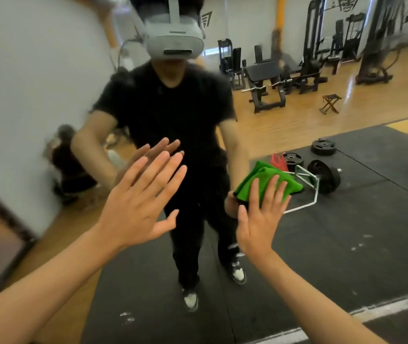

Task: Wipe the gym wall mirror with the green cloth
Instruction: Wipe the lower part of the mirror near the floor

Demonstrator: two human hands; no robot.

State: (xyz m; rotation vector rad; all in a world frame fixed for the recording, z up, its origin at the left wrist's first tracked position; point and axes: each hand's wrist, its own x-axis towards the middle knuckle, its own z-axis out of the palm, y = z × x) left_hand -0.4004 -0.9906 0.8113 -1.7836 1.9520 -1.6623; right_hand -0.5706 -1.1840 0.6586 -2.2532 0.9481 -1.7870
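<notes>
The gym wall mirror [347, 244] fills most of the view and shows my own reflection in black clothes. My right hand [260, 217] presses the folded green cloth [262, 180] flat against the glass with straight fingers. My left hand [138, 197] is raised to the left of it, fingers spread and straight, its fingertips at or very near the glass beside their reflection. It holds nothing.
The mirror's bottom edge [372, 311] runs low at the right. A dark frame [4, 214] and a white wall stand at the left. Reflected behind me are weight plates [322, 146], a barbell on black matting, exercise machines and a small stool [331, 103].
</notes>
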